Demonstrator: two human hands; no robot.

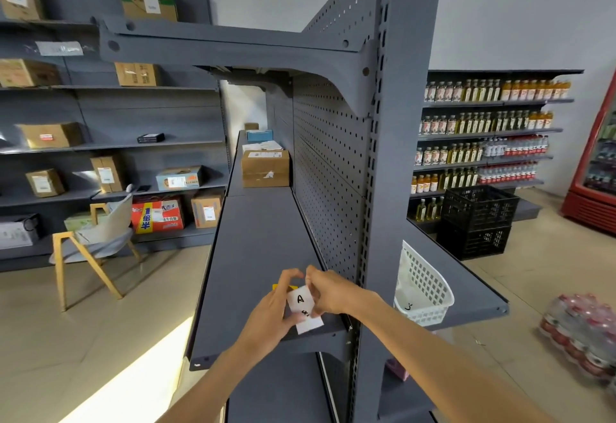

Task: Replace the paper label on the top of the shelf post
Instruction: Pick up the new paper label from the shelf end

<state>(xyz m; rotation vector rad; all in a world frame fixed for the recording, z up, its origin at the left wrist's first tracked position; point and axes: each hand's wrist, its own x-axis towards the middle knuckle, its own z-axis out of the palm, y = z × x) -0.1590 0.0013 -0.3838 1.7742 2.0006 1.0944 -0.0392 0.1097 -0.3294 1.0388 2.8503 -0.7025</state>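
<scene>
Both my hands meet over the near end of a grey shelf (pixel 256 242). Between them is a small white paper label (pixel 301 301) with a handwritten "A". More white paper (pixel 310 323) with black marks lies under it. My left hand (pixel 271 314) holds the papers from the left and below. My right hand (pixel 330 292) pinches the top label's right edge. A yellow object (pixel 278 287) peeks out behind my left fingers. The grey slotted shelf post (pixel 390 156) rises just right of my hands; its top is out of frame.
A white plastic basket (pixel 423 286) sits on the shelf right of the post. Cardboard boxes (pixel 265 167) stand farther back on my shelf. A chair (pixel 96 239) is at left, black crates (pixel 476 219) and bottle shelves at right, packed bottles (pixel 580 332) on the floor.
</scene>
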